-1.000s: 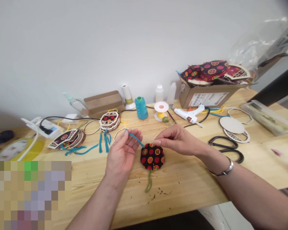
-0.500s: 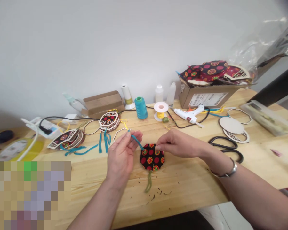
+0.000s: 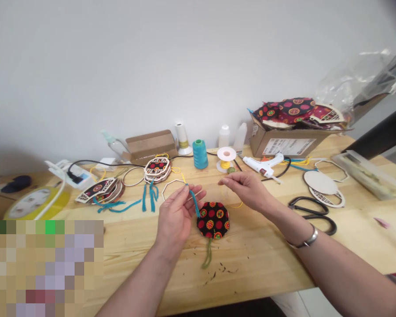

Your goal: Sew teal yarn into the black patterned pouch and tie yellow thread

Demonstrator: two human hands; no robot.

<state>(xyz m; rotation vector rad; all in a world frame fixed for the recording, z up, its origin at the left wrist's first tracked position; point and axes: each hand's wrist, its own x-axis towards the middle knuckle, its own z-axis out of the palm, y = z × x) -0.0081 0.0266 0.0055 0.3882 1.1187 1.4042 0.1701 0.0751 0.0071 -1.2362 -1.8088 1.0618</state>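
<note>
My left hand (image 3: 180, 211) pinches a short teal yarn tassel (image 3: 194, 202), and a yellow cord shows above its fingertips. The tassel's loose end hangs beside a black octagonal fabric piece (image 3: 213, 221) with red and orange round motifs, which lies on the wooden table. A green yarn loop (image 3: 207, 255) trails from that piece's lower edge. Above and right of the fabric, my right hand (image 3: 242, 187) is closed, thumb and forefinger pressed together; what they hold, if anything, is too small to name.
Behind stand a teal thread cone (image 3: 199, 155), a yellow cord spool (image 3: 226, 158) and a white glue gun (image 3: 264, 166). Black scissors (image 3: 312, 211) lie right. A carton of fabric pieces (image 3: 284, 143) stands back right. Stacked octagonal ornaments (image 3: 157, 169) sit behind my left hand.
My right hand has moved up and away from the black fabric piece. The teal tassel now hangs more steeply from my left hand. The whole view has shifted slightly.
</note>
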